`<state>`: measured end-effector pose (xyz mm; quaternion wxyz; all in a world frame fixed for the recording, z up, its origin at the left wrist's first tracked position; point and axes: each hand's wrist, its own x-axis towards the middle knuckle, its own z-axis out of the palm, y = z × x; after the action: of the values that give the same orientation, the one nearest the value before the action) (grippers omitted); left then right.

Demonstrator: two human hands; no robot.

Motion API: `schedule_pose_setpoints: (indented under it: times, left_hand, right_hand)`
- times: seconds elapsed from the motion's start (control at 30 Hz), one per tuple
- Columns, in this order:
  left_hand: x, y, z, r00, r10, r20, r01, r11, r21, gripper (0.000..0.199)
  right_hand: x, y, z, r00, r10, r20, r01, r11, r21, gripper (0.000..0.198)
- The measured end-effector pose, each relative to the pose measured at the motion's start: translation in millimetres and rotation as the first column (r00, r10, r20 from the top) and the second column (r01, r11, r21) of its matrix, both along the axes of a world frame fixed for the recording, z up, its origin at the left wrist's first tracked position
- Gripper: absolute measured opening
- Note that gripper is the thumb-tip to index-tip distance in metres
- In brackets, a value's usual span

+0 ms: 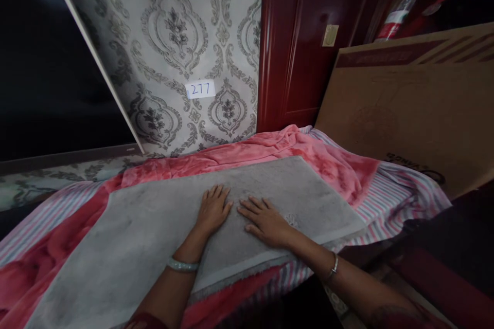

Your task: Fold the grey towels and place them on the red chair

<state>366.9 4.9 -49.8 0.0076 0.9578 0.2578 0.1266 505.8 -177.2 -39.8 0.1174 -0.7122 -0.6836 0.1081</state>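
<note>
A large grey towel-like cloth [154, 221] with a pale hemmed edge is spread out before me, its near edge showing a fuzzy fringe. My left hand [213, 209] lies flat on the middle of it, fingers stretched forward. Just to its right, my right hand [266, 221] rests on the same cloth with fingers spread and pointing left. A small patterned mark shows on the cloth beside the right wrist. Neither hand holds anything. Under the grey cloth lies a red-pink plush blanket [339, 169], and below that a striped sheet [401, 190].
A large dark screen [57, 72] stands at the left against patterned wallpaper bearing a paper label [199, 89] reading 277. At the right are a cardboard box [417, 108] and a plastic bottle [399, 10] with a red cap. A dark red wood panel [297, 36] rises behind.
</note>
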Motion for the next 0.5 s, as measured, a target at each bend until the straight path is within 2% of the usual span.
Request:
schedule_pose_setpoints:
  times: [0.13, 0.23, 0.5]
  left_hand:
    - [0, 1, -1.7, 1.000, -0.003, 0.018, 0.003, 1.000, 0.016, 0.051]
    - [0, 1, -1.3, 1.000, 0.002, 0.013, -0.002, 1.000, 0.003, 0.051]
    - [0, 0, 1.9, 1.000, 0.008, -0.027, -0.008, 1.000, -0.023, 0.052]
  right_hand:
    - [3, -1, -2, 1.000, 0.002, 0.007, -0.002, 1.000, 0.007, 0.061]
    - [13, -1, -3, 0.999, -0.045, 0.018, 0.045, 0.999, 0.014, 0.062]
    - [73, 1, -6, 0.977, -0.190, 0.102, 0.192, 0.981, -0.016, 0.061]
